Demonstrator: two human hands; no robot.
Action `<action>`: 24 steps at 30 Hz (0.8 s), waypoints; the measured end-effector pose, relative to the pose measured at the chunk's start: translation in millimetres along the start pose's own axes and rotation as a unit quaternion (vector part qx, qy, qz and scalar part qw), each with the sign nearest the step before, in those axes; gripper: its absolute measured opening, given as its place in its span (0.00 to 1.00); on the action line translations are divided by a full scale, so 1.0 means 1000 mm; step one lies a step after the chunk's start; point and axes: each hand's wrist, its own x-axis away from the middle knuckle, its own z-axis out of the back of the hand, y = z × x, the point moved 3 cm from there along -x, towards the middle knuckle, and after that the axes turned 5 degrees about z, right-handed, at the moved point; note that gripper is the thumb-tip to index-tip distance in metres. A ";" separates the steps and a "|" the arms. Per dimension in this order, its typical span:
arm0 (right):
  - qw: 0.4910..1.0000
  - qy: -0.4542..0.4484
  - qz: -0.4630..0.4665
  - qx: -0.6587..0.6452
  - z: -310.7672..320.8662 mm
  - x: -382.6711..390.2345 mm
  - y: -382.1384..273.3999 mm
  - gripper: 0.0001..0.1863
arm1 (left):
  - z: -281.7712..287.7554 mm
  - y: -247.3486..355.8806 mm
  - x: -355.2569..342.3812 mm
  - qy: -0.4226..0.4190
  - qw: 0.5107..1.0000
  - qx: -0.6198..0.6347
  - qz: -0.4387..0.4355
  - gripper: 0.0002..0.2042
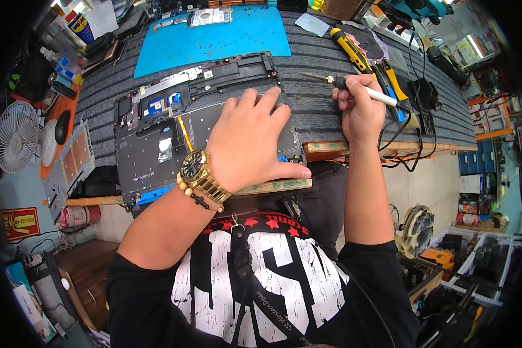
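Head view: left hand [248,138] splayed on laptop casing [142,145].
Right hand [361,107]: grasps soldering iron [380,96].
Tip [316,76]: best kept off left hand.

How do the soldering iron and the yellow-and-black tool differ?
The soldering iron is in the right hand; the yellow-and-black tool lies on the ribbed grey mat. The iron has a white handle and metal tip; the tool is yellow with black parts. Both are elongated.
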 end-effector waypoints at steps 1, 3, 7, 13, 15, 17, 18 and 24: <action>1.000 0.003 0.001 -0.011 0.000 0.000 -0.001 0.04 | 0.001 0.000 -0.001 0.004 1.000 0.000 -0.001 0.52; 1.000 0.010 0.001 -0.024 0.002 0.000 -0.001 0.04 | 0.001 0.001 -0.006 -0.015 1.000 -0.003 -0.004 0.52; 0.999 0.025 0.004 -0.030 0.002 0.000 -0.003 0.04 | 0.004 -0.002 -0.011 -0.052 0.999 -0.008 -0.010 0.53; 0.998 0.048 0.004 -0.045 0.003 -0.001 -0.005 0.04 | 0.002 0.007 0.006 -0.014 1.000 -0.022 0.004 0.57; 0.998 0.048 0.004 -0.045 0.003 -0.001 -0.006 0.04 | 0.003 0.010 0.011 0.002 1.000 -0.023 0.010 0.58; 0.998 0.062 -0.002 -0.026 0.002 -0.001 -0.006 0.04 | 0.007 0.011 0.014 -0.008 0.997 -0.068 0.045 0.57; 0.998 0.060 -0.002 -0.026 0.003 -0.001 -0.005 0.04 | 0.006 0.010 0.016 -0.007 0.997 -0.068 0.047 0.57; 0.999 0.031 -0.003 -0.039 0.004 -0.002 -0.001 0.04 | 0.005 0.001 0.025 0.009 0.996 -0.044 0.073 0.56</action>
